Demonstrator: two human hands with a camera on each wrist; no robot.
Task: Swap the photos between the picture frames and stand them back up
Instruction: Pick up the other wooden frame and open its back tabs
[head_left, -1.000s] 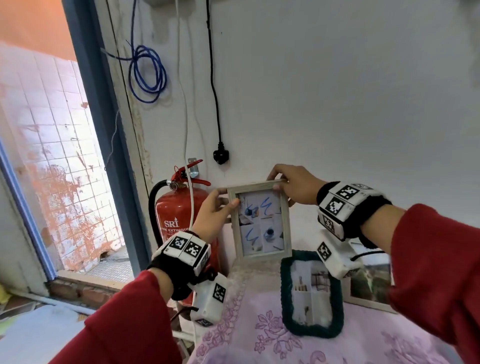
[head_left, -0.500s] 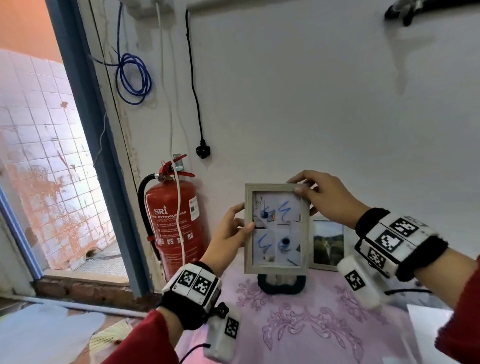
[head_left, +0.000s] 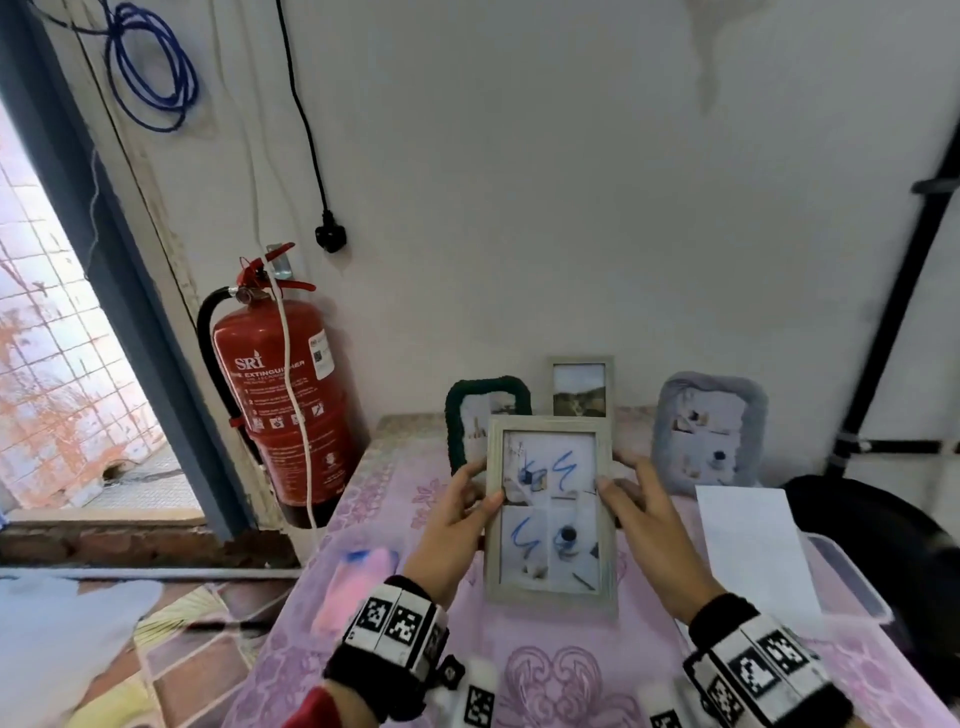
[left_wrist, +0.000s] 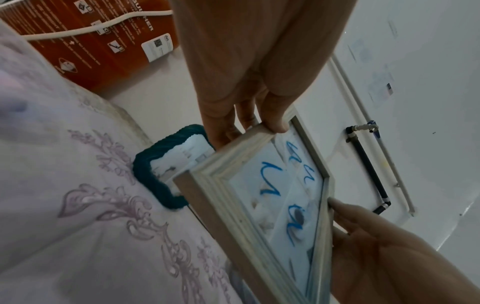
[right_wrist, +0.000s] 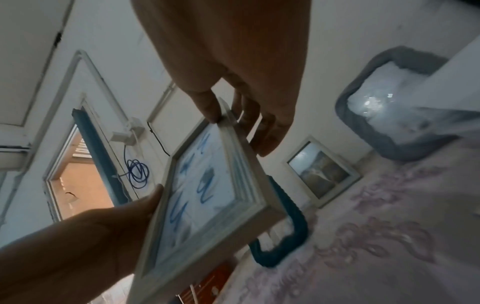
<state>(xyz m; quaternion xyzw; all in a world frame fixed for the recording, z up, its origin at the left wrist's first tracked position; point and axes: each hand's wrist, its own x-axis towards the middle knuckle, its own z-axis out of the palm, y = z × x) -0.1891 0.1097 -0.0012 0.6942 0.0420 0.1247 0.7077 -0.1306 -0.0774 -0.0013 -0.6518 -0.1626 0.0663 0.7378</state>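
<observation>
two hands hold my pale wooden frame (head_left: 551, 512) upright over the pink floral counter (head_left: 395, 499). my left hand (head_left: 457, 514) pinches its left edge, thumb on the front, fingers behind; my right hand (head_left: 641, 512) grips the right edge the same way. behind it stand a green knitted frame (head_left: 462, 402), a small landscape frame (head_left: 580, 385) and a grey knitted frame (head_left: 709, 431), all against the wall. a red fire extinguisher (head_left: 283, 405) hangs at the left.
</observation>
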